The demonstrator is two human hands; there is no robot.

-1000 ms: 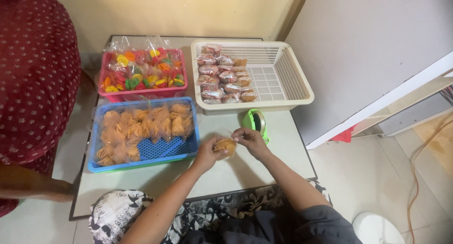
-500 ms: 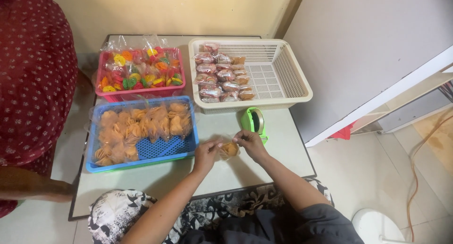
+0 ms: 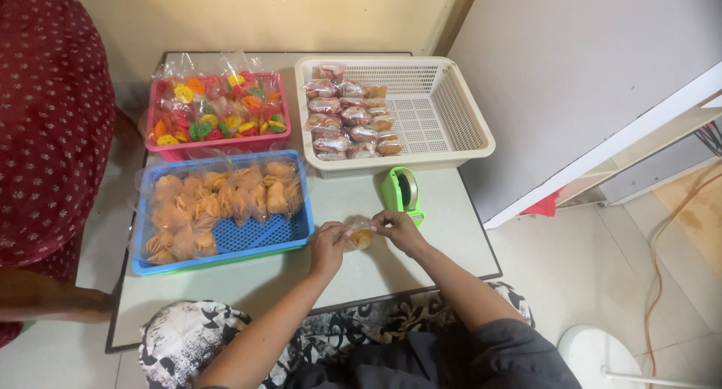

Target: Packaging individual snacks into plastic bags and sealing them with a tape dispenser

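my left hand and right hand pinch a small snack bag between them, fingers closed on its ends. just beyond my right hand stands a green tape dispenser; left, the blue basket; farther, the cream basket.

Home snack-packing corner, low table on tiled floor.

Small white table against a plain cream wall; on it a pink basket of coloured crackers, a blue basket of orange crisps, a cream basket of sealed packets, a green tape dispenser. Patterned floor mat, white cabinet alongside.
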